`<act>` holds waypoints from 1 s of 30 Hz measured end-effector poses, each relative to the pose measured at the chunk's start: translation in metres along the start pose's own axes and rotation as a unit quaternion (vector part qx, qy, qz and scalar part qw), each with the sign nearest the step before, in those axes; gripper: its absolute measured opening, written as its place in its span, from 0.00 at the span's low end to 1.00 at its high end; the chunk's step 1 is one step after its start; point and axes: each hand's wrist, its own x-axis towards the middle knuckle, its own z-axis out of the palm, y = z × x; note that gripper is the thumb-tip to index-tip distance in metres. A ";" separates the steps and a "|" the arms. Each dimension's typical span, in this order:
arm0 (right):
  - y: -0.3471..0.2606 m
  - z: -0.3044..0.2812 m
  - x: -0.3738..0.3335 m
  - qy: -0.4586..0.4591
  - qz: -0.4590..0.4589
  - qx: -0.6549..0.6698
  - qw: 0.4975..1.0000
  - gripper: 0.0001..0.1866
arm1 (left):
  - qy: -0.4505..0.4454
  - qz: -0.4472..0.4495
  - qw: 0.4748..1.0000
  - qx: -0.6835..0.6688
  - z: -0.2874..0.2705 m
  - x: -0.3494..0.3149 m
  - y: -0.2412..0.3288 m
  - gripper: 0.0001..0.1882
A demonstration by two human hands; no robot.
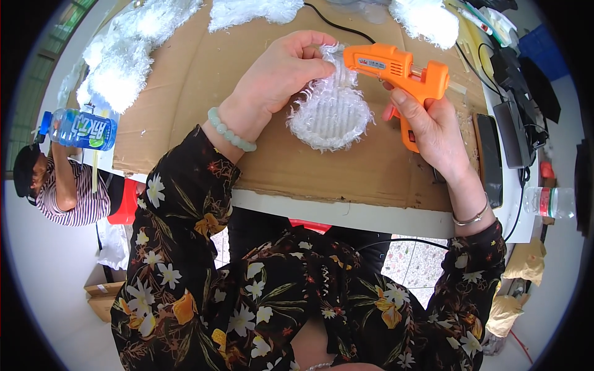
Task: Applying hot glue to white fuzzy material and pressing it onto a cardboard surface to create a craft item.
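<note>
My left hand [281, 73] pinches the upper, narrow end of a white fuzzy piece [331, 117], which has a wide rounded lower part with a ribbed middle and a shaggy rim. An orange hot glue gun [387, 65] is gripped in my right hand [430, 127], fingers wrapped around its handle. Its nozzle end points left and meets or nearly meets the top of the fuzzy piece, close to my left fingertips. Whether glue is coming out cannot be made out.
Cardboard [260, 167] covers the table. White fluffy material [127, 62] lies at the far left, with more tufts [424, 21] along the back. A blue-labelled bottle [83, 128] stands at the left edge. Black adapters and cables [513, 130] line the right side. Another person [68, 191] is at far left.
</note>
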 end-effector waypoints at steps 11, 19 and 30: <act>0.001 0.000 -0.001 0.032 -0.036 -0.002 0.999 0.18 | 0.017 0.009 1.000 0.005 0.003 -0.001 0.000 0.21; -0.010 -0.009 -0.003 -0.007 0.028 -0.033 0.999 0.16 | 0.047 0.026 0.998 0.033 0.003 0.000 0.000 0.14; -0.001 -0.026 0.000 0.099 -0.024 0.110 0.989 0.21 | 0.071 0.062 0.995 0.012 -0.002 0.002 -0.001 0.13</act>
